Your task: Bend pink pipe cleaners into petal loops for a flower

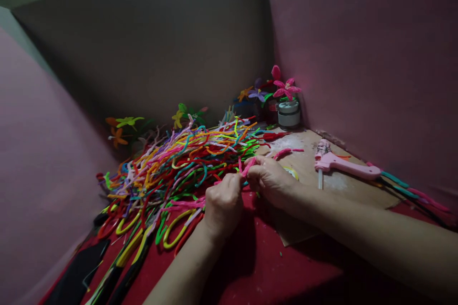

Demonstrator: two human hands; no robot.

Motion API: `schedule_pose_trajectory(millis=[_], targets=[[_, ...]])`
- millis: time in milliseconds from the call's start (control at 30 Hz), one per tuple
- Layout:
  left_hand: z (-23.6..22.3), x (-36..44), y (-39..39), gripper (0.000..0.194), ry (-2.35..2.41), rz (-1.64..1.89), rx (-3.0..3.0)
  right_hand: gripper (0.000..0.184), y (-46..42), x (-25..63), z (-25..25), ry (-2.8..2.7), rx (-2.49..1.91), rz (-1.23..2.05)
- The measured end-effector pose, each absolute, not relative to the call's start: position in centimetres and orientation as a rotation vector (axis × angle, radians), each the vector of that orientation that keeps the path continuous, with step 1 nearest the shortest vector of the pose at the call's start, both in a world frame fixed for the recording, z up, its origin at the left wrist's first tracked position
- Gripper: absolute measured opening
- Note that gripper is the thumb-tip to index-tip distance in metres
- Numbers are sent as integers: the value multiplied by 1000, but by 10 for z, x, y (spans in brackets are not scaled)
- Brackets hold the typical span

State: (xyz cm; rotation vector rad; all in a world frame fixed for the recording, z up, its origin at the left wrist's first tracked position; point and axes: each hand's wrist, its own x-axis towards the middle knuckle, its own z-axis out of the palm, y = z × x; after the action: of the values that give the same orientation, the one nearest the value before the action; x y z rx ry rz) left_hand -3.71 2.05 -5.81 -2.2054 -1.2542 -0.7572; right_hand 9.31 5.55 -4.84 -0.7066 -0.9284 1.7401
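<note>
Both my hands meet at the middle of the red table (pixel 272 271). My left hand (pixel 223 205) and my right hand (pixel 270 181) are closed in a pinch on a pink pipe cleaner (pixel 247 167) that sticks up between the fingertips. Just beyond them lies a big heap of pipe cleaners (pixel 179 162) in many colours, spread to the left and back. My fingertips touch its near edge.
A pink glue gun (pixel 345 166) lies on a brown board (pixel 339 186) to the right. Finished pipe-cleaner flowers (pixel 284 88) stand in the back corner by a small white jar (pixel 288 113); more flowers (pixel 121 128) sit at back left. Pink walls close both sides.
</note>
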Motion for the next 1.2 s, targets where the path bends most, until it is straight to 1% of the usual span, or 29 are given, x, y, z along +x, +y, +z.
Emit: schedule_pose_trajectory(millis=[100,167,267,367,433,500,667,800,900,1033,1100,1200], targets=[[-57,-36,19,23,-1356,-674,-2257,15,56,93,-50,-962,-727,1777],[-57,-35,19,23,-1450,-724,-2322,16,56,94,-49,-1028,-778,1735],[-58,-33,20,17,-1681,-1038,-2428,20,56,97,-48,-1113,-850,1627],[-54,-30,23,13,-2076,-1463,-2492,19,58,100,-49,-1158,-817,1652],[-49,-29,25,14,-2345,-1715,-2514,18,61,100,-50,-1182,-774,1687],[-43,-29,27,17,-2497,-1891,-2556,19,63,100,-51,-1209,-775,1679],[-37,-27,25,21,-2586,-2077,-2593,27,63,102,-47,-1298,-893,1497],[-40,-25,25,22,-2652,-2116,-2561,28,63,103,-47,-1359,-926,1457],[-41,-26,26,23,-2655,-2153,-2533,23,62,102,-49,-1366,-920,1491],[-39,-32,28,25,-2541,-2282,-2501,11,62,102,-49,-1355,-699,1632],[-37,-34,29,26,-2527,-2295,-2491,6,65,103,-49,-1295,-681,1638],[-37,-35,29,27,-2515,-2269,-2529,8,72,104,-51,-1214,-704,1608]])
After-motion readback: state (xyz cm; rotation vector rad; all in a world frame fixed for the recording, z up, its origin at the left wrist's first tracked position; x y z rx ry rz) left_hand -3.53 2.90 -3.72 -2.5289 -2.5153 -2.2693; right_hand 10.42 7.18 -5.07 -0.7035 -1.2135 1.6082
